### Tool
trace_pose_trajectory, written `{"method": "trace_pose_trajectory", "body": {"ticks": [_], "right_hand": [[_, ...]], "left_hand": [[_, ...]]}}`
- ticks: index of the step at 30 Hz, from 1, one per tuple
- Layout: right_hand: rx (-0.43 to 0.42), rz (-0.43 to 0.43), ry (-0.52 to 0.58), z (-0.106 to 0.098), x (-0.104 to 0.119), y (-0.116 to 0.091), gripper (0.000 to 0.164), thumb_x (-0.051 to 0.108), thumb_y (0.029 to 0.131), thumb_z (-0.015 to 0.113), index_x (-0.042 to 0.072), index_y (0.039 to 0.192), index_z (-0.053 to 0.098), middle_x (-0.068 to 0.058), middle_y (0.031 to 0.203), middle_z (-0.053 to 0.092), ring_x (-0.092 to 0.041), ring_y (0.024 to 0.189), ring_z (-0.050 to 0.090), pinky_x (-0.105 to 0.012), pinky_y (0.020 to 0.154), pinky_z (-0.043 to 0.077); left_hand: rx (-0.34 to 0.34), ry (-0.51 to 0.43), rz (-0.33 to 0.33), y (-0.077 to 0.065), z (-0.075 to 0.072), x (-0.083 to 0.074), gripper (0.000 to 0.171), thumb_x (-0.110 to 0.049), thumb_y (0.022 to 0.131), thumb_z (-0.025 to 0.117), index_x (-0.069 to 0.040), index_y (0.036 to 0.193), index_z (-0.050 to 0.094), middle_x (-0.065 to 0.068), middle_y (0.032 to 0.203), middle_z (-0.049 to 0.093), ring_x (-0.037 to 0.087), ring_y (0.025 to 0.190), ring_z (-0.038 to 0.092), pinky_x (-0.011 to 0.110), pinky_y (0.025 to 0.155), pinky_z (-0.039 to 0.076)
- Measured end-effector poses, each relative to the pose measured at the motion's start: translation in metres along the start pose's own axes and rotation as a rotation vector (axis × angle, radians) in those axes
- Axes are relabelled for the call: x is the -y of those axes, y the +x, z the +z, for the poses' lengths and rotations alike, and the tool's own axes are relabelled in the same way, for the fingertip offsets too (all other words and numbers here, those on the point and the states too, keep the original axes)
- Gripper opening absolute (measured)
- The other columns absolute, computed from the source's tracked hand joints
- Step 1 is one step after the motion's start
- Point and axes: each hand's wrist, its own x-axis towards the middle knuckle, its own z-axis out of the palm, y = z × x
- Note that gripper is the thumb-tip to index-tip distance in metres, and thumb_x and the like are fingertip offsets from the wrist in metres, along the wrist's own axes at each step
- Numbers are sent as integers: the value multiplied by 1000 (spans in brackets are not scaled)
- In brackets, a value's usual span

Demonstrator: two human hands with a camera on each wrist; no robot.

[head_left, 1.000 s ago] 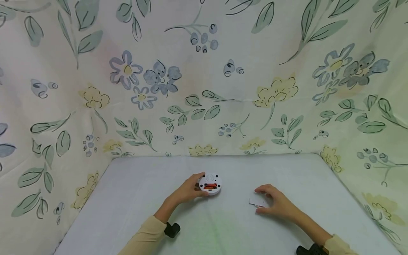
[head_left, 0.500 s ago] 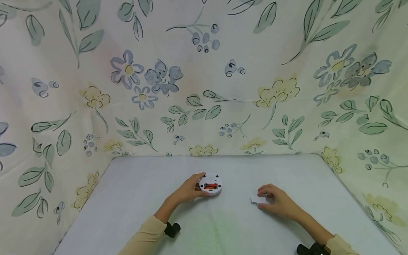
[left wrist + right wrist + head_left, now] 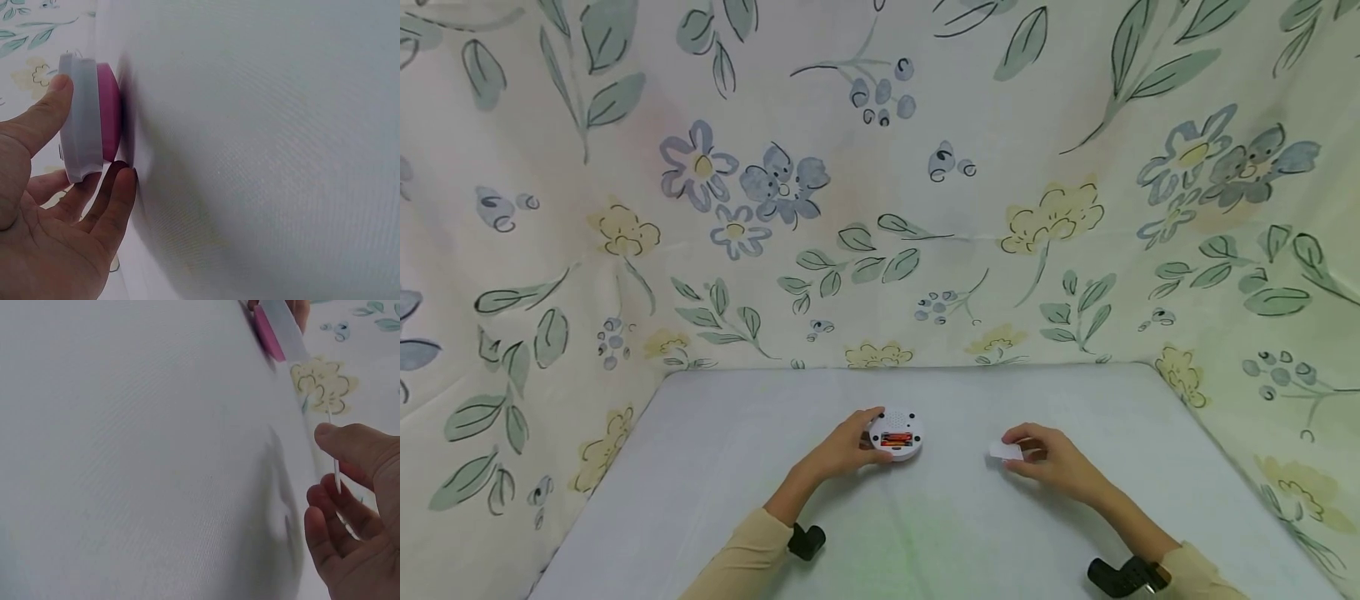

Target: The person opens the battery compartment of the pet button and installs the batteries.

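Note:
My left hand grips a round white battery-powered device by its left side, the thumb and fingers at opposite edges. Its open compartment faces up, and two orange-and-black batteries lie inside, with small holes and dark feet around it. The left wrist view shows a pink lower part beneath the white body, close over the table. To the right, my right hand pinches a small flat white cover between thumb and fingers, raised above the table. This cover appears edge-on as a thin strip in the right wrist view.
Both hands work over a table with a pale cloth. A floral curtain hangs behind the table's far edge and along both sides. Black wrist cameras sit on the left wrist and the right wrist.
The right hand has lifted the white cover, turned it and shifted it slightly away from the body. The left hand and the device stay in place.

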Motion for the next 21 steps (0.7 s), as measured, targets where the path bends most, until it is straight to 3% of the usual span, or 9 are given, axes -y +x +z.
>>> {"method": "trace_pose_trajectory", "body": {"ticks": [8, 21], "right_hand": [[11, 54, 76, 8, -1, 13, 32, 11, 89, 81, 3, 117, 68, -11, 114, 68, -34, 99, 65, -30, 83, 56], [15, 51, 131, 29, 4, 35, 34, 15, 90, 80, 0, 117, 67, -14, 114, 68, -35, 101, 63, -28, 86, 54]], "left_hand": [[-5, -7, -3, 1, 0, 1, 82, -25, 90, 81, 0, 154, 36, 15, 133, 51, 26, 108, 56, 42, 93, 51], [-7, 9, 3, 2, 2, -1, 81, -22, 89, 83, 2, 152, 38, 17, 131, 52, 25, 105, 59, 41, 90, 53]]}}
